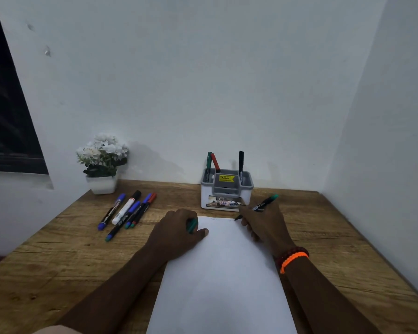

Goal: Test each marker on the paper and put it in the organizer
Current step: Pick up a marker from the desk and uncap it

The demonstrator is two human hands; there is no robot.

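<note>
Green-ended marker (263, 205) in my right hand (266, 225), tip at the paper's (220, 273) twelve o'clock edge: testing step. My left hand (176, 233) grips its green cap (191, 225) and steadies the sheet. Next, I judge, recapping and dropping it in the organizer (226, 192) at twelve. Five markers (128, 213) wait at ten. Wooden surface (58, 249), white corner walls, potted flowers (103, 162).

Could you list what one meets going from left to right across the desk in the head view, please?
Flower pot → loose markers → left hand, holding a green cap → paper → organizer → right hand, holding a green-ended marker → orange wristband.
</note>
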